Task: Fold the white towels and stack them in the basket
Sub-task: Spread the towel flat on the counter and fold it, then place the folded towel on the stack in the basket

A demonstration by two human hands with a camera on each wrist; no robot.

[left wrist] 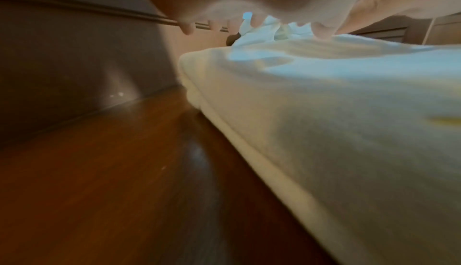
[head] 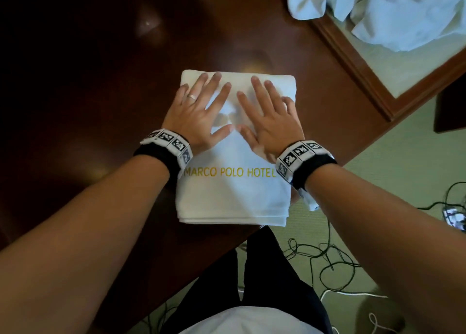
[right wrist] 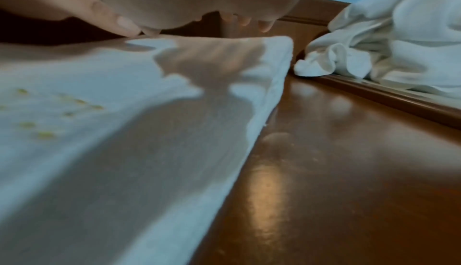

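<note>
Folded towel [head: 234, 192] lies flat on the table [head: 100, 107], near its front corner, gold lettering facing up. My left hand [head: 199, 114] and right hand [head: 267, 118] both rest on its far half, side by side, fingers straight and spread, gripping nothing. Judgement: I am smoothing the fold. To do it well, I should press evenly from the centre out to the edges, keep the stacked layers at the near edge aligned, and avoid dragging the top layer askew. No basket is in view in any picture, so I cannot report its contents. A loose pile of white towels [head: 393, 13] lies well apart, beyond the table's far right edge, unfolded.
</note>
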